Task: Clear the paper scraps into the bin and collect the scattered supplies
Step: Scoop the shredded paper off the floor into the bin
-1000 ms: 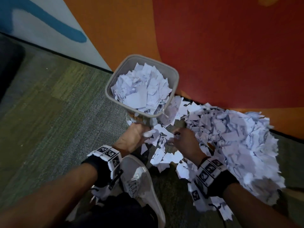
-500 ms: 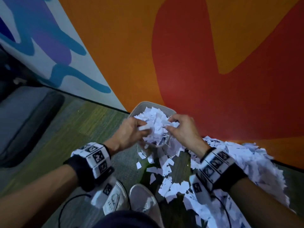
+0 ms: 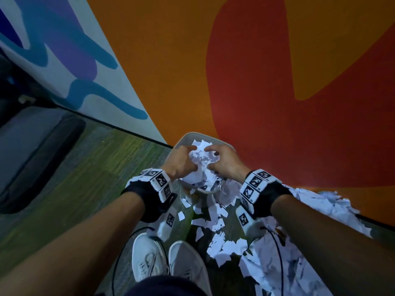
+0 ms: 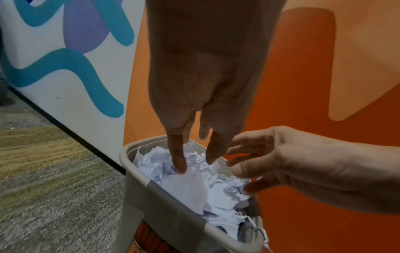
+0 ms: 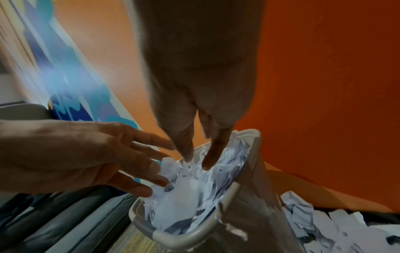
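Note:
A grey bin (image 3: 180, 139) stands on the carpet against the wall, heaped with white paper scraps (image 3: 201, 161). Both hands hover over its mouth. My left hand (image 3: 186, 159) points its straight fingers (image 4: 179, 162) down onto the scraps (image 4: 194, 186) and holds nothing. My right hand (image 3: 218, 160) mirrors it, with spread fingers (image 5: 187, 154) touching the heap (image 5: 184, 196). A large pile of scraps (image 3: 303, 242) lies on the floor to the right of the bin, and loose pieces (image 3: 215, 221) are scattered in front of it.
The orange and red painted wall (image 3: 256, 82) rises right behind the bin. My white shoes (image 3: 149, 261) stand just before the loose scraps. A dark grey cushion (image 3: 38, 150) lies on the carpet at far left. Thin black cables (image 3: 119, 251) hang from the wrist bands.
Both hands lifted a bunch of scraps from the floor up to the bin and have let it go, fingers now spread over the heap. The head view tilted up towards the wall.

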`<action>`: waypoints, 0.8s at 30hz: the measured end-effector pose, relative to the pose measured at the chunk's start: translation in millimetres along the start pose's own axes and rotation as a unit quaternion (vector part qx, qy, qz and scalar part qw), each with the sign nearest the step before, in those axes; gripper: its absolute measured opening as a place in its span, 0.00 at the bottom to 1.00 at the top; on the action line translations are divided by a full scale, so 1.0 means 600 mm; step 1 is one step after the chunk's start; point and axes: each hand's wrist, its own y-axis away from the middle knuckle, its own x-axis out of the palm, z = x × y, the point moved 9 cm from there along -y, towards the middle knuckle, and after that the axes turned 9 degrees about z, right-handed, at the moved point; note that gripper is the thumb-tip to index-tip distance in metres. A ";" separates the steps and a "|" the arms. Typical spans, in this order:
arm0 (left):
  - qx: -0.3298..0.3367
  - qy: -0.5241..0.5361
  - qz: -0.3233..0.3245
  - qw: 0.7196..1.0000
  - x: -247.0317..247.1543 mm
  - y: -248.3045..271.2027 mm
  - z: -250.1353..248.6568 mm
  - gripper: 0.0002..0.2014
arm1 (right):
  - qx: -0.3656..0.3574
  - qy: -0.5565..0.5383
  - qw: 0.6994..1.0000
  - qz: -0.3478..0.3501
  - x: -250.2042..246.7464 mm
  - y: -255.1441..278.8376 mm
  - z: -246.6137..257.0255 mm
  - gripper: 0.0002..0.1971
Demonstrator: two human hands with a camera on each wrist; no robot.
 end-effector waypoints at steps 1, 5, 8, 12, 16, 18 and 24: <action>0.010 -0.016 -0.007 1.000 -0.006 0.002 0.001 0.32 | -0.009 0.011 1.000 -0.010 -0.008 0.007 0.000 0.29; 0.060 -0.070 -0.062 0.994 -0.032 0.017 -0.014 0.26 | -0.054 0.006 0.997 -0.056 -0.044 0.042 0.009 0.24; 0.095 -0.085 -0.090 0.988 -0.035 0.027 -0.031 0.20 | -0.066 -0.010 0.994 -0.084 -0.058 0.064 0.007 0.19; 0.131 -0.087 -0.100 0.982 -0.014 0.040 -0.072 0.11 | -0.055 -0.025 0.993 -0.106 -0.067 0.094 -0.023 0.16; 0.151 -0.053 -0.015 0.987 0.056 0.052 -0.110 0.06 | -0.025 -0.032 0.993 -0.108 -0.062 0.136 -0.074 0.14; 0.157 -0.018 0.063 0.985 0.107 0.057 -0.113 0.06 | -0.004 -0.034 0.994 -0.107 -0.051 0.157 -0.104 0.13; 0.157 0.029 0.201 0.966 0.240 0.072 -0.055 0.05 | 0.078 -0.037 0.996 -0.037 0.049 0.184 -0.237 0.11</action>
